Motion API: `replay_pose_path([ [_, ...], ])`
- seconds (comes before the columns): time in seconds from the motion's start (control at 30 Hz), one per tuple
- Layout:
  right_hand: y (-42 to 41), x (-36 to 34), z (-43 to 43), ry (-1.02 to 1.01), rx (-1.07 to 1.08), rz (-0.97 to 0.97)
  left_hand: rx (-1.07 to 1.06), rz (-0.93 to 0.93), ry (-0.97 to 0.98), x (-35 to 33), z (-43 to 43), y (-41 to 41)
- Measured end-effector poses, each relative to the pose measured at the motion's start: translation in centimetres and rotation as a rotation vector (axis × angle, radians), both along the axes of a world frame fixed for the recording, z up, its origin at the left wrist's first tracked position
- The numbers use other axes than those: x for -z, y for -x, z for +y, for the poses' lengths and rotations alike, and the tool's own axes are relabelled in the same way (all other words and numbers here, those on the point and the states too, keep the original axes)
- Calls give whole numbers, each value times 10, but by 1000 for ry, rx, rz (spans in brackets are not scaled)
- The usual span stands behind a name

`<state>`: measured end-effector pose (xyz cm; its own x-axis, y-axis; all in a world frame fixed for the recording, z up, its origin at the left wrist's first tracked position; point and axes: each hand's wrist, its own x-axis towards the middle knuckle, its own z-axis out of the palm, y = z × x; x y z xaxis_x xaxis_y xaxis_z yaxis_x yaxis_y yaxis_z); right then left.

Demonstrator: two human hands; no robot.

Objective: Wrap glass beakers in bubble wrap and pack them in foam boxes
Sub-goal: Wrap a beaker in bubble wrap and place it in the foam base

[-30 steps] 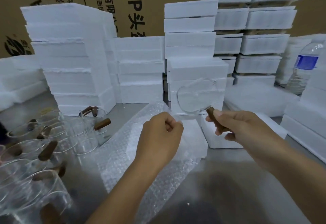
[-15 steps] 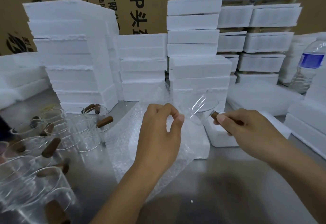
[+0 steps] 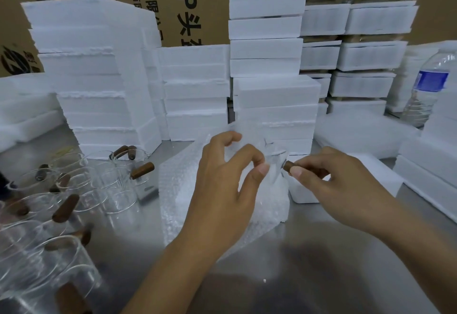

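Note:
A clear glass beaker [image 3: 272, 162] with a brown wooden handle hangs tilted over a bubble wrap sheet [image 3: 180, 195] spread on the steel table [image 3: 321, 251]. My right hand [image 3: 338, 185] pinches the brown handle. My left hand [image 3: 222, 190] has curled fingers at the beaker's rim and the raised edge of the wrap; thumb and forefinger pinch there. An open white foam box [image 3: 385, 177] sits just behind my right hand.
Several glass beakers with brown handles [image 3: 66, 204] crowd the left of the table. Tall stacks of white foam boxes [image 3: 99, 78] line the back, cardboard cartons [image 3: 173, 4] behind them. A water bottle [image 3: 427, 88] stands at the right.
The beaker has come down from in front of the foam stacks to just above the bubble wrap. My left hand opened from a fist and now pinches at the beaker and wrap edge.

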<state>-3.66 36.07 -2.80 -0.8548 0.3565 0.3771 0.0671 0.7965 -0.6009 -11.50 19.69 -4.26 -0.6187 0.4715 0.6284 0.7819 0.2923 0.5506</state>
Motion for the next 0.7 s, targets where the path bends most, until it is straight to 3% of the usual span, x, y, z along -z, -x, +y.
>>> replay_pose_path([
  [0.2, -3, -2, -10, -135, -20, -54, 95, 143, 80, 0, 4, -7],
  [0.3, -3, -5, -15, -76, -68, -72, 177, 258, 124, 1, 7, -12],
  [0.53, -8, -13, -6, 562, -247, -307, 166, 581, 242, 0, 9, -18],
  [0.7, -5, -9, -15, 1122, -384, -267, 207, 532, 161, -1, 10, -25],
])
